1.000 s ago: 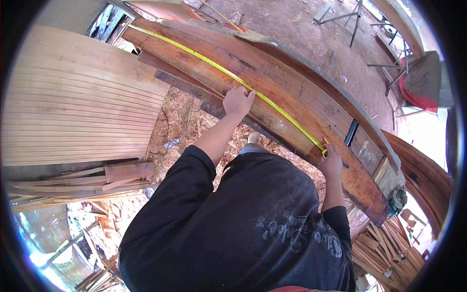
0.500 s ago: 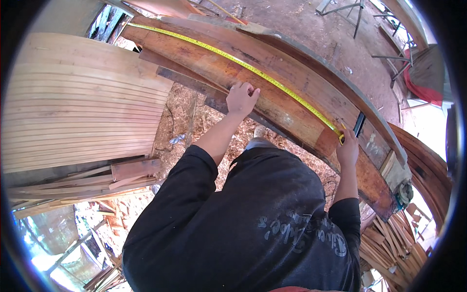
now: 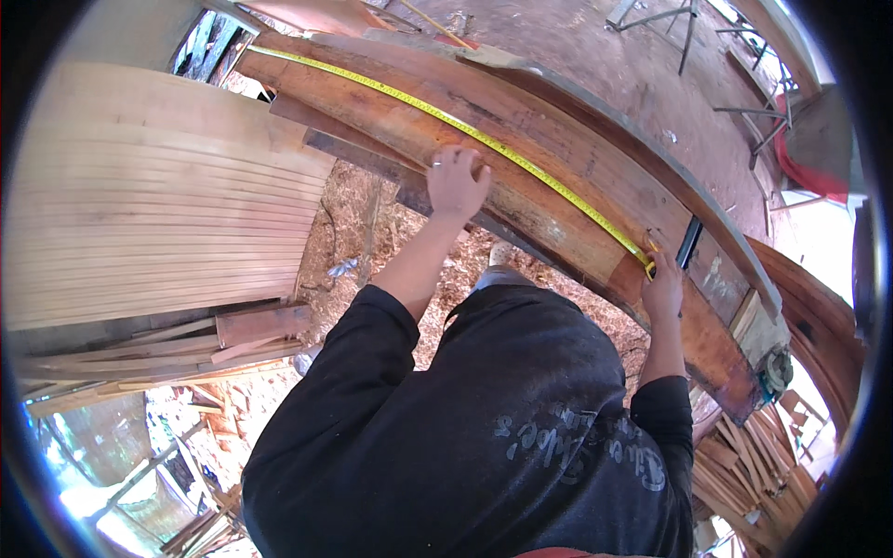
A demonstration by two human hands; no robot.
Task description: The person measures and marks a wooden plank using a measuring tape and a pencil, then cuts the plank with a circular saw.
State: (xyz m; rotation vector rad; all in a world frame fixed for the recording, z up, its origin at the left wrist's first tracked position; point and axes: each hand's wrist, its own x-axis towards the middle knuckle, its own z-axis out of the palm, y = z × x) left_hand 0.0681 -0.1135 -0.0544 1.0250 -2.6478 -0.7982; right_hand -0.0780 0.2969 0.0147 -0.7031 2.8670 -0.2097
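Left hand (image 3: pixel 456 181) presses flat on the heavy, stiff plank (image 3: pixel 391 102); right hand (image 3: pixel 662 288) pinches the thin, springy tape (image 3: pixel 465 126) at its end.

Bright daylight fills the scene, blown out to white glare at the right edge; fisheye bending curves straight boards, and black vignette rings the frame.

The far end of the long yellow measuring tape (image 3: pixel 446 116) blurs out at the upper left of the frame; its case, under the right hand (image 3: pixel 662 290) at centre right, is mostly hidden; the black torso (image 3: pixel 484 437) covers the lower plank edge.
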